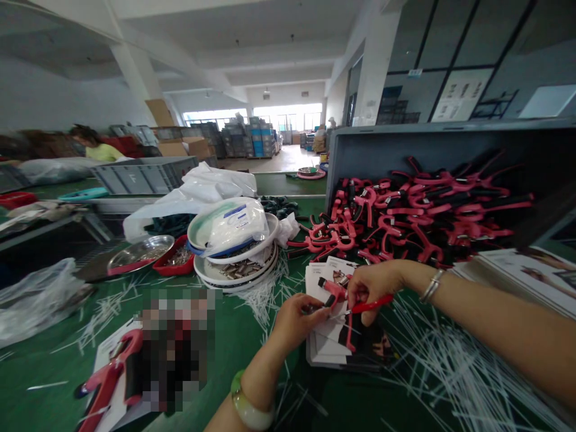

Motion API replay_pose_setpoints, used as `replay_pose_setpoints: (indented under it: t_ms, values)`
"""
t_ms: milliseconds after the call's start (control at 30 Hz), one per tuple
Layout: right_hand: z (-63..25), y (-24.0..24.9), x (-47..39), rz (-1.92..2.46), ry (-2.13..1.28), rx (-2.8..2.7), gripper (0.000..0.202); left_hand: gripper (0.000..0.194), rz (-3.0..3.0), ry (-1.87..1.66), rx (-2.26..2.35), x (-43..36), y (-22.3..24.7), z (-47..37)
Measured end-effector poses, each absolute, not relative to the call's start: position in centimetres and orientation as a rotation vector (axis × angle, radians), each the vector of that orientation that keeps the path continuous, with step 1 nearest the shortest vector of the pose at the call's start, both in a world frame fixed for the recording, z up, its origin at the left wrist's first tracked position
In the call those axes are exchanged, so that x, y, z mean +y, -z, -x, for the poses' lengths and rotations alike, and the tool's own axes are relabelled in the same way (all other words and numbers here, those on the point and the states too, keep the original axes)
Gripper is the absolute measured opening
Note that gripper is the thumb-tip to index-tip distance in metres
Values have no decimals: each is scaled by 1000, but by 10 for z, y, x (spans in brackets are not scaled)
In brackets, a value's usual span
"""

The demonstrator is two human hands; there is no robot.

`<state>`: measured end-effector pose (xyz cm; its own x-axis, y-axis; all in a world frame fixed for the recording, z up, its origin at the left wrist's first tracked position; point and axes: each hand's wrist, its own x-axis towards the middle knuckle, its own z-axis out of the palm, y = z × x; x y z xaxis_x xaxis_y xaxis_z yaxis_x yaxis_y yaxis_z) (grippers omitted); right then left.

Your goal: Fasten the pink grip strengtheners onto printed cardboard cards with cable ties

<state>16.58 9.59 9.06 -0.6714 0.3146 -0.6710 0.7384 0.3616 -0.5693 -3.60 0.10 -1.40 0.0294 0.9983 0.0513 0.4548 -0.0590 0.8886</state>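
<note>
My right hand (371, 285) is closed around red-handled cutting pliers (375, 304), their tip pointing left over a red-and-black spring clamp (335, 289). This clamp lies on a stack of printed cards (321, 345) in front of me. Close to its black handle, the fingers of my left hand (299, 318) are pinched together. A thin white cable tie (338, 316) runs from these fingertips to the pliers' tip; the exact grip is partly hidden. At the lower left, another spring clamp (110, 375) rests on a card, partly covered by a pixelated patch.
A grey crate (330, 165) tips many clamps onto the green table. Loose cable ties (454, 366) spread at right, beside more cards (531, 273). Stacked plates (202, 273) with metal parts, a red tray (168, 267) and plastic bags stand at left. A person (101, 150) is beyond.
</note>
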Motion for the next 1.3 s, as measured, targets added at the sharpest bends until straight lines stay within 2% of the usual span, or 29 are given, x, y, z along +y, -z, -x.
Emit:
replay_pose_setpoints:
  t_ms: [267,633,1167,1300]
  values:
    - [-162,-86,110,-930,1331,2111,61,30,-1632,-983,1363,6,7,42]
    - [-157,-87,108,-832,1334,2181,57,35,-1480,-944,1282,9,4,42]
    - [-155,-87,97,-746,1028,2454,55,35,-1458,-935,1228,10,6,42]
    - [-163,-80,90,-687,1124,2517,50,36,-1470,-915,1275,10,6,44]
